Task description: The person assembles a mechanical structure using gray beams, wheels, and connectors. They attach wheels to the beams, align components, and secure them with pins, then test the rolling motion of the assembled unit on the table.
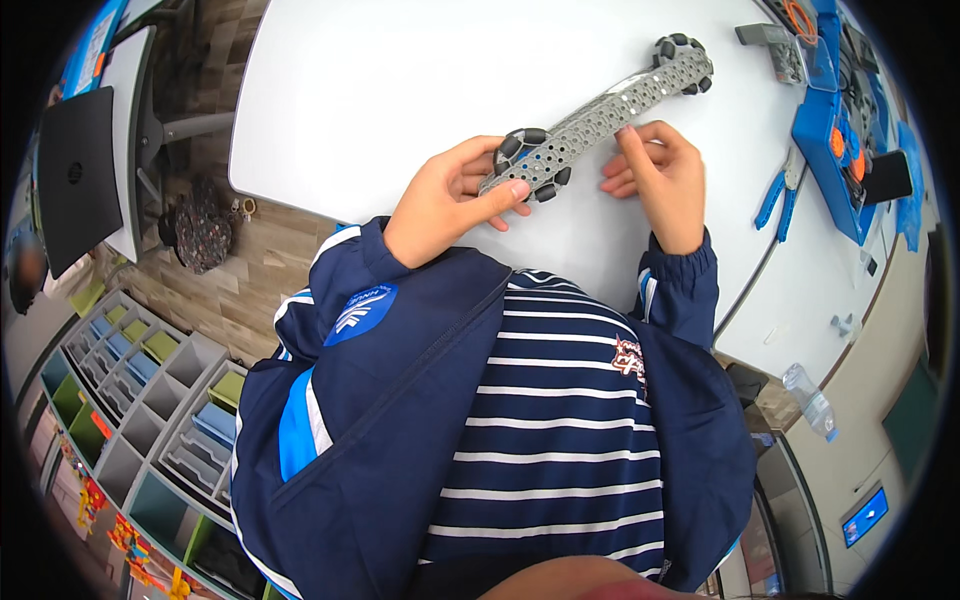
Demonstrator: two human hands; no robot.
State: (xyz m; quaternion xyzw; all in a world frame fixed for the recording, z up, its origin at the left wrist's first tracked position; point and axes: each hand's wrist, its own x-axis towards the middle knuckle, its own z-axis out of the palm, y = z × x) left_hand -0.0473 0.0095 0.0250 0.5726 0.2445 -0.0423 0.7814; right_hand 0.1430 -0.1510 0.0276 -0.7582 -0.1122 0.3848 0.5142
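White desk, pale glossy top, rounded corner at left, seam toward right. Along right side: blue bin with orange and dark parts inside; blue-handled pliers just beside bin; grey part near far edge; small clear piece nearer person.

Grey on the perforated beam; grey and black on both omni wheels; navy striped white (crosswise) on the shirt; blue on the plier handles; white across the tabletop.

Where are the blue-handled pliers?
The blue-handled pliers lie at right in the head view, on the white tabletop between the right hand and blue bin.
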